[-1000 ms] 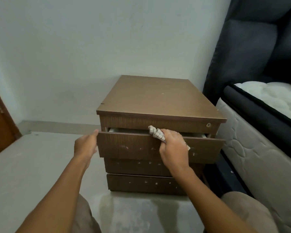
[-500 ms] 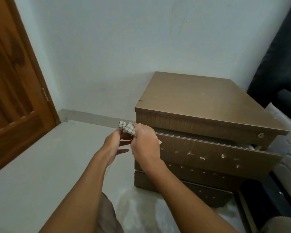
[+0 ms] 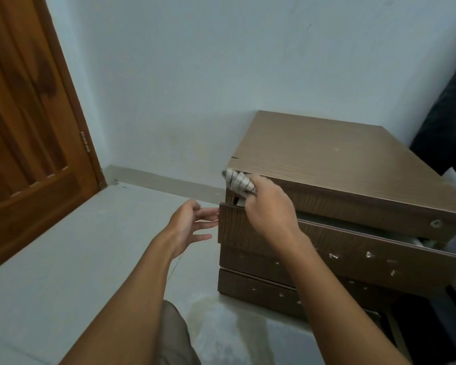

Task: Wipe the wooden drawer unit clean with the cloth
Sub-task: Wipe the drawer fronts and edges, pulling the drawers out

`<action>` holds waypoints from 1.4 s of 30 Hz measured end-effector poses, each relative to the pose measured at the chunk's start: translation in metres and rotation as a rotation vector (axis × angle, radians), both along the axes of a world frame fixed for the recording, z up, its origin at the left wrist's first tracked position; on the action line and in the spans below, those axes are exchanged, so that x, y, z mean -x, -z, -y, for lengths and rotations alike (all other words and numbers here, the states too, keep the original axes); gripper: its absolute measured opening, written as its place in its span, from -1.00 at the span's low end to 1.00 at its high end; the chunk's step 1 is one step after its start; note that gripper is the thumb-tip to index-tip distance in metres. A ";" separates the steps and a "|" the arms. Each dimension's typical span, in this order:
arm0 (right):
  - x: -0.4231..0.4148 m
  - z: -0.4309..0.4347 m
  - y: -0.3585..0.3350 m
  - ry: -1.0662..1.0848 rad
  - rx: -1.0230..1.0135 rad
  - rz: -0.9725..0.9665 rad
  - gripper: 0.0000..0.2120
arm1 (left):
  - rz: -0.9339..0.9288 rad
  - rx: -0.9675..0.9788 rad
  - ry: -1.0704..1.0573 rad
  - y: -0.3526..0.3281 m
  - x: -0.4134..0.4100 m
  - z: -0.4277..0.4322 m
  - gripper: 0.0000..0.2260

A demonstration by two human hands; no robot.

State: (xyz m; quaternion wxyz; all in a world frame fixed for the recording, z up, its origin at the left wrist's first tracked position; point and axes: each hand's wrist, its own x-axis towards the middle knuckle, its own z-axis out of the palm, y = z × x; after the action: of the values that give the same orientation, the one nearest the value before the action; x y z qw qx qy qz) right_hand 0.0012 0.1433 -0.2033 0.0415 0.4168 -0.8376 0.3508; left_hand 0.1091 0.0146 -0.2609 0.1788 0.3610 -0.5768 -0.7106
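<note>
A brown wooden door (image 3: pixel 24 127) with a brass hinge (image 3: pixel 84 141) is seen at the left edge of the room, set against a pale grey floor (image 3: pixel 63 246). A plain whitish wall (image 3: pixel 221 75) is met at its foot by a grey skirting strip (image 3: pixel 156 177).

The left hand (image 3: pixel 188 227) is held above the floor just beside the left end of the top drawer (image 3: pixel 353 248), its fingers straight and loosely spread; whether the fingertips touch the drawer front cannot be told. A bunched checked cloth (image 3: pixel 238 181) is gripped in the curled fingers of the right hand (image 3: pixel 269 209) and is pressed against the front left corner of the wooden drawer unit (image 3: pixel 327 154), just under the edge of its top.

The unit is stood on the floor, close to the wall. Its top drawer is pulled partly out, and pale specks are scattered over the drawer fronts. A round lock (image 3: pixel 436 223) is set near the right end of the top rail.

A darker patch (image 3: pixel 221 325) is seen on the floor before the unit, and dark upholstery (image 3: pixel 453 114) is glimpsed at the right edge.
</note>
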 end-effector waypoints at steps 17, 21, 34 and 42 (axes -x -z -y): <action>-0.007 0.003 0.007 -0.394 0.419 0.487 -0.70 | 0.068 0.285 0.036 0.001 0.003 -0.003 -0.84; 0.004 -0.032 0.005 -0.293 0.572 0.559 -0.75 | 0.066 0.343 -0.057 0.004 0.012 -0.007 -0.80; 0.044 -0.140 0.047 0.147 0.663 0.390 -0.78 | 0.039 0.322 -0.407 0.003 0.056 -0.034 -0.70; 0.071 -0.204 0.088 0.758 0.860 0.291 -0.77 | 0.034 0.378 -0.468 0.002 0.061 -0.049 -0.68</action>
State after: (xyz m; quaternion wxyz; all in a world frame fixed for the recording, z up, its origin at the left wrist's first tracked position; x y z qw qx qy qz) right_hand -0.0703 0.3476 -0.2915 0.2138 -0.0181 -0.7079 0.6729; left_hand 0.0479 0.0631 -0.2630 0.3921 0.4565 -0.6029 -0.5238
